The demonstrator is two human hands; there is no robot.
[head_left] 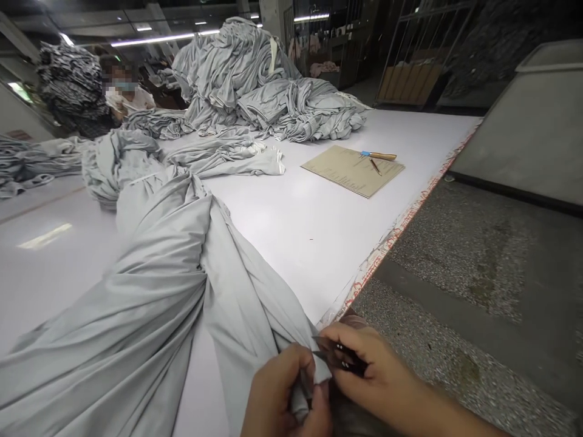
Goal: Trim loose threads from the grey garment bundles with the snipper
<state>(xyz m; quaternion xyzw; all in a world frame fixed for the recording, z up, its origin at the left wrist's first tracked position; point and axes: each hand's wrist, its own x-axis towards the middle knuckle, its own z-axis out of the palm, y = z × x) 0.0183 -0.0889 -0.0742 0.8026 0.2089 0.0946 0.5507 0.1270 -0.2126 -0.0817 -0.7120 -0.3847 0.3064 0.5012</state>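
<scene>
The white table (291, 230) carries everything, and the largest thing on it is the long grey fabric (173, 285), a gathered, twisted length whose long axis runs from the table's near edge, where the hands are, away toward the far left; its near end hangs just over that edge. At the far end of the table lies a tall fabric heap (255, 85) of the same grey cloth, with a person (122, 91) beside it on the left, and looser folded pieces (228, 158) spread between the heap and the long fabric. To the right of these, well apart from the hands, a tan paper sheet (353, 170) lies flat on the table with a wooden-handled tool (379, 156) resting on it. Nothing lies on the bare table between the sheet and the hands. At the near edge, the left hand (282, 394) has its fingers closed, pinching the end of the fabric. The right hand (373, 370) is curled tight around small black snips (339, 355), whose tips point left and touch the pinched cloth.
</scene>
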